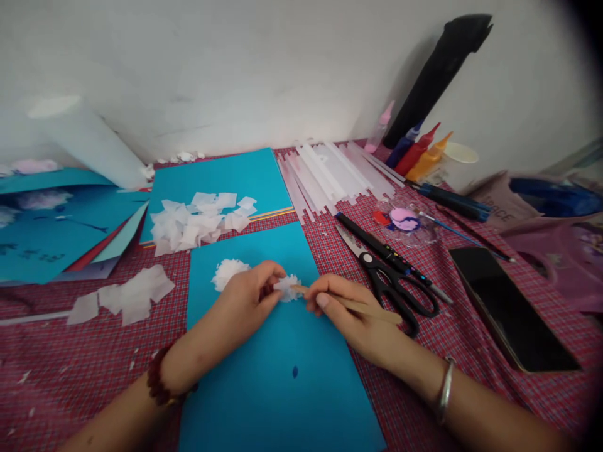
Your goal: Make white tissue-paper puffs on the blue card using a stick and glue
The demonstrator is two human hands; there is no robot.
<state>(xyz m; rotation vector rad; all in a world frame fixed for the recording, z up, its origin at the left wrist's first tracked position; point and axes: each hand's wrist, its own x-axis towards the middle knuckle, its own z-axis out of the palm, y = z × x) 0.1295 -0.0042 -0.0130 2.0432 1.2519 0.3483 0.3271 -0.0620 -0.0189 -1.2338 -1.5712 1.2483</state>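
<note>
A blue sheet (282, 351) lies on the checked cloth, with a fluffy white paper tuft (230, 272) near its upper left. Just right of that tuft, my left hand (257, 292) is closed on the edge of a second, smaller white tuft (288, 287). My right hand (346, 307) pinches a thin wooden stick (370, 309) whose tip touches the smaller tuft. A small dark blue spot (295, 371) marks the sheet below the hands.
Thin white paper squares (198, 220) lie on another blue stack behind. Black scissors (391, 276), a paint dish (405, 220), a phone (513, 307) and paint bottles (424, 150) are at the right. Pale strips (330, 176) lie near the wall.
</note>
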